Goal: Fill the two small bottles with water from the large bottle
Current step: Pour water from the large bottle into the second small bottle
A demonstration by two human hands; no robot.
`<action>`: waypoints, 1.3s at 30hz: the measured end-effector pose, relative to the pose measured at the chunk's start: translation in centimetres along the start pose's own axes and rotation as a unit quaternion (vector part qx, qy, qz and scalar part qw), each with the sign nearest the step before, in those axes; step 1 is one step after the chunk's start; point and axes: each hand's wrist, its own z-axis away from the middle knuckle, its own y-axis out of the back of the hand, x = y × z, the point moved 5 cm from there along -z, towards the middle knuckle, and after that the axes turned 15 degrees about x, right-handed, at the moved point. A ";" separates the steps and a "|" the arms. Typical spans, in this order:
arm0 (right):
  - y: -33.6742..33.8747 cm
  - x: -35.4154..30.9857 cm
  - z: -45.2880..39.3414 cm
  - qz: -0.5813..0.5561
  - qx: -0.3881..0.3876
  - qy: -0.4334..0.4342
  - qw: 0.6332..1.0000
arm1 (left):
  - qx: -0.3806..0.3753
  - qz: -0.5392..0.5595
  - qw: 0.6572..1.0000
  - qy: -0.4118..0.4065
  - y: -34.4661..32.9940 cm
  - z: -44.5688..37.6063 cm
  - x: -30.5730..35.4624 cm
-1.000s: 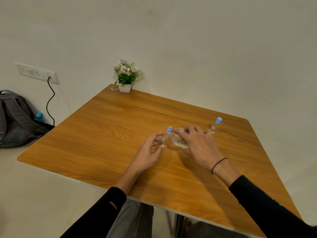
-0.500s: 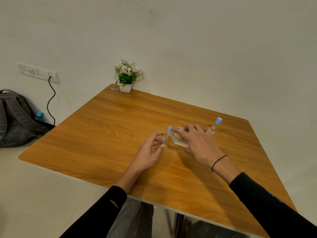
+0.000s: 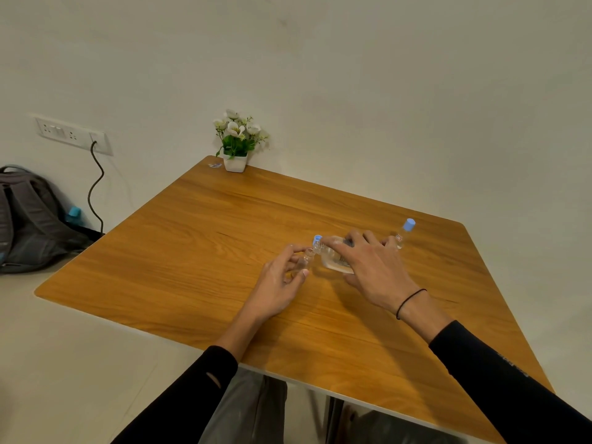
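Now your left hand [image 3: 278,285] curls thumb and fingers round the open small bottle [image 3: 307,260], upright on the table [image 3: 198,251]. Your right hand [image 3: 368,269] grips the big bottle [image 3: 331,259], tipped with its neck at that mouth. Just beyond your right fingers stands the capped small bottle [image 3: 404,232]

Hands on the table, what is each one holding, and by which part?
Left hand pinches the small bottle by its body; right hand grips the tilted large bottle around its body.
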 end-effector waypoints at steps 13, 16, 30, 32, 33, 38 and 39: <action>0.0 0.0 -0.1 0.007 -0.002 0.004 1.000 | -0.001 0.001 1.000 0.006 0.0 -0.1 -0.3; 0.1 0.0 -0.1 0.009 -0.003 0.005 1.000 | 0.000 0.000 1.000 0.003 0.0 -0.1 -0.3; 0.3 -0.1 -0.1 0.011 -0.005 0.009 1.000 | 0.001 -0.003 1.000 0.005 0.1 0.1 0.1; 0.3 -0.1 -0.1 0.011 -0.004 0.009 1.000 | 0.004 0.001 1.000 0.007 0.1 0.0 0.0; 0.3 -0.1 -0.1 0.010 -0.004 0.009 1.000 | 0.004 0.003 1.000 0.007 0.1 0.0 -0.1; 0.2 -0.1 -0.2 0.011 -0.005 0.008 1.000 | 0.001 0.007 1.000 0.011 0.0 0.0 -0.3; 0.2 -0.1 -0.2 0.012 -0.006 0.009 1.000 | 0.001 0.007 1.000 0.011 0.0 0.0 -0.3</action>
